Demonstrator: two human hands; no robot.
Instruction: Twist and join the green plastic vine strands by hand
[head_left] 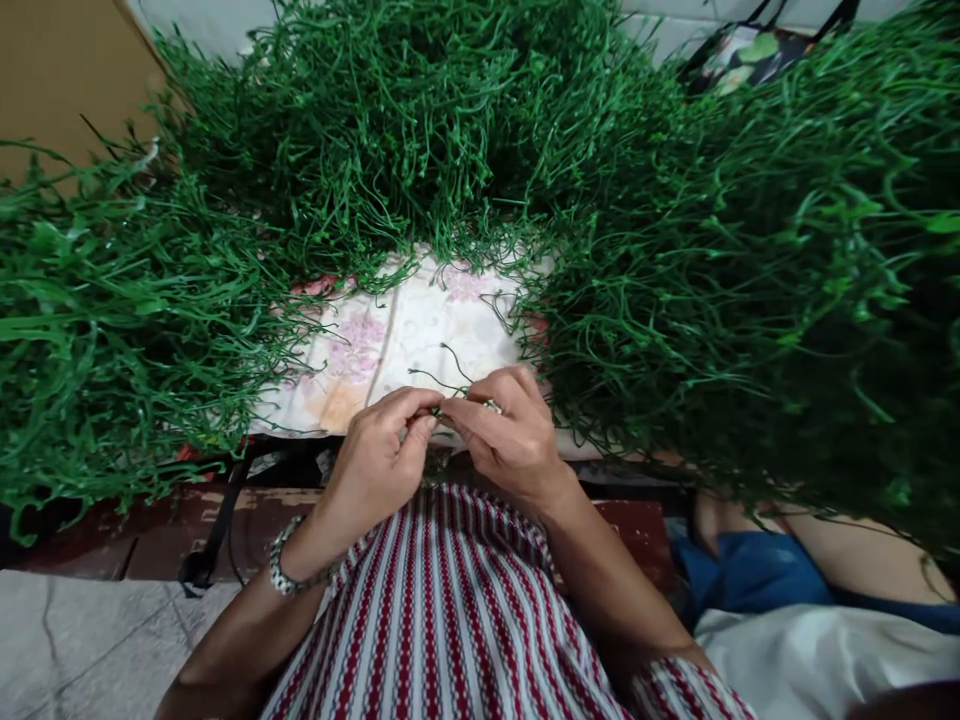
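My left hand [386, 440] and my right hand [514, 430] meet at the near edge of the floral cloth [427, 320]. Between their fingertips they pinch a thin green plant stem [435, 386], whose curled ends stick out past the fingers onto the white cloth. The fingers of both hands are closed, and they hide the part being pinched. Loose stems like it lie scattered at the edges of the cloth.
Big heaps of green stems rise on the left [135, 310], at the back [450, 110] and on the right [750, 270]. A dark patterned bag [750, 55] is behind them. At the lower right a person in blue shorts [772, 570] sits close by.
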